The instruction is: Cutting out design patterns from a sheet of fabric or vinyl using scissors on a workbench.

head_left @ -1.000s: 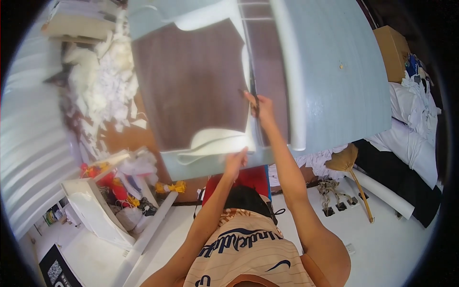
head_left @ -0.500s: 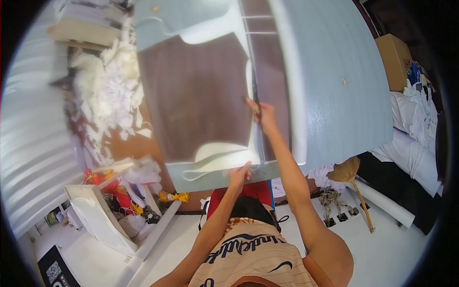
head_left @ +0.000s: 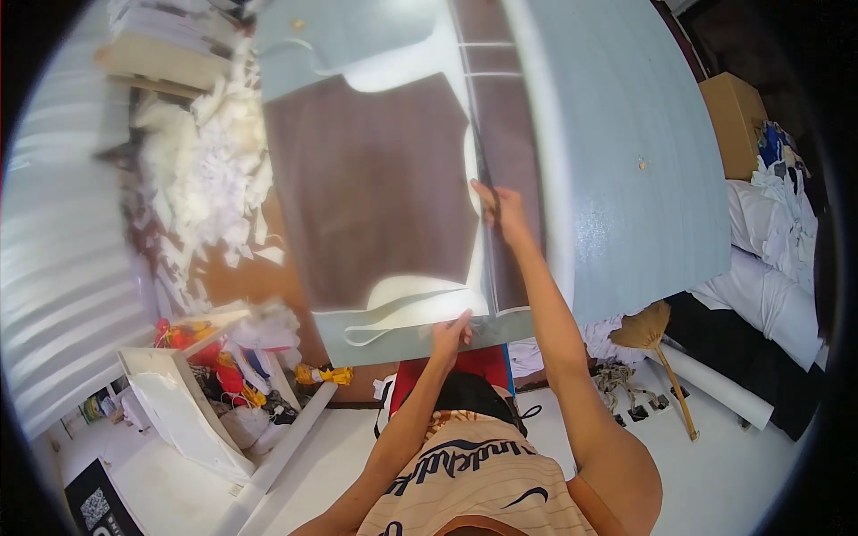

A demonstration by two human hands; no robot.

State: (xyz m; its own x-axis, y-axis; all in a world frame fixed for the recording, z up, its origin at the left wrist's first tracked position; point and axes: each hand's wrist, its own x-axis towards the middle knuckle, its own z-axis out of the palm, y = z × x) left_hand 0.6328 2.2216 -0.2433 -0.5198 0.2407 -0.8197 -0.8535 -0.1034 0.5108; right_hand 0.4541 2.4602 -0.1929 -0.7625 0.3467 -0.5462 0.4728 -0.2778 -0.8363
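Observation:
Across the grey-blue table (head_left: 643, 223) lies a sheet printed with a large dark brown, shirt-shaped panel (head_left: 371, 188) with white margins. My right hand (head_left: 502, 213) is closed around the dark handles of scissors (head_left: 480, 147), whose blades point away from me along the gap between the panel and a narrower brown strip (head_left: 511, 116). At the near edge my left hand (head_left: 453, 332) pinches the white margin (head_left: 438, 308) near its corner. A loose, curved white offcut (head_left: 362, 336) lies just left of it.
White scraps (head_left: 223, 161) are heaped left of the table. A white box (head_left: 179, 402) of coloured bundles stands at near left. Right of me are a straw-coloured fan with a long handle (head_left: 643, 326), white rolls (head_left: 715, 384), fabric and a cardboard box (head_left: 733, 125).
The whole table scene has shifted slightly downward in view. My right hand and the scissors stay along the gap, a little nearer the sheet's near edge. My left hand keeps its pinch.

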